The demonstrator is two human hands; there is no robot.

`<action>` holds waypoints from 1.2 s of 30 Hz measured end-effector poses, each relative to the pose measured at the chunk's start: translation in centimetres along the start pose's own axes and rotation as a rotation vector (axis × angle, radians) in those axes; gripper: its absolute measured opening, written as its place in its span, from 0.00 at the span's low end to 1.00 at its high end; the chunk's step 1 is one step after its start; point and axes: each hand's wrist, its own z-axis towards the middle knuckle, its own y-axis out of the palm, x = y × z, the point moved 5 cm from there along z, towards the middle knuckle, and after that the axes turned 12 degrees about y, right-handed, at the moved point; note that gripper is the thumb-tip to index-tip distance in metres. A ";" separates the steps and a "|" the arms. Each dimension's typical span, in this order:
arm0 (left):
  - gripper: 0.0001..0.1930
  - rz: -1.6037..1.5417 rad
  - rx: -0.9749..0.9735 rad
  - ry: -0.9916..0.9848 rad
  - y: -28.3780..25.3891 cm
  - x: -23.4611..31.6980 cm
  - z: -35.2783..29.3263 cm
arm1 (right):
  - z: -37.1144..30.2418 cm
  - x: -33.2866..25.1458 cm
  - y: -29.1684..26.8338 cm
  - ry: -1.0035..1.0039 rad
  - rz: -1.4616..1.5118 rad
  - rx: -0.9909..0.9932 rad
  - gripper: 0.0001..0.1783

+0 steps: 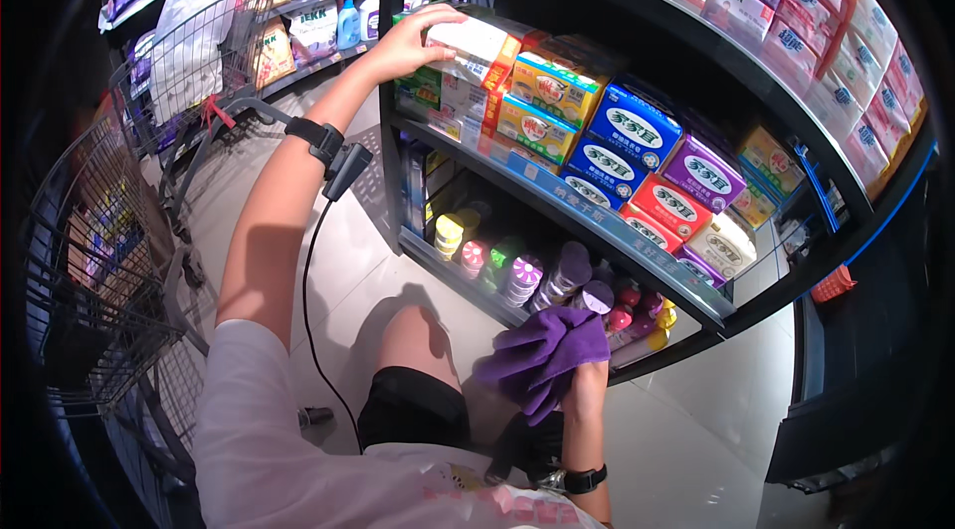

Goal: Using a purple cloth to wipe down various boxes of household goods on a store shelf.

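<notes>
My left hand (410,44) reaches to the left end of a shelf and grips the top of a white pack (479,40), thumb on the near side and fingers over the back. The pack rests on other stacked packs beside yellow-orange boxes (555,89). Low in front of the shelf, my right hand (585,392) is closed around a bunched purple cloth (545,355), which hides most of its fingers. The cloth hangs close to the bottles on the bottom shelf.
Blue boxes (635,129), purple boxes (702,171) and red boxes (665,207) fill the middle shelf (557,183). Bottles with coloured caps (523,275) stand below. Wrapped packs (736,12) line the upper shelf. A wire cart (99,261) stands left. A black cable (306,300) hangs from my left wrist.
</notes>
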 end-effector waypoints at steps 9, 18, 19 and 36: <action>0.21 -0.165 -0.092 -0.042 0.1 -1.2 1.5 | -0.6 -1.3 1.1 0.005 0.021 0.074 0.14; 0.22 -0.278 0.074 -0.158 -1.3 -1.1 -0.7 | -0.4 -0.2 -0.4 -0.009 0.066 0.122 0.14; 0.22 -0.278 0.065 -0.157 -1.3 -1.3 -0.7 | -0.4 -0.1 -1.0 -0.007 0.062 0.157 0.14; 0.20 0.205 -0.036 -0.053 2.4 -3.5 -0.2 | -0.8 0.4 -1.8 0.028 -0.001 0.061 0.21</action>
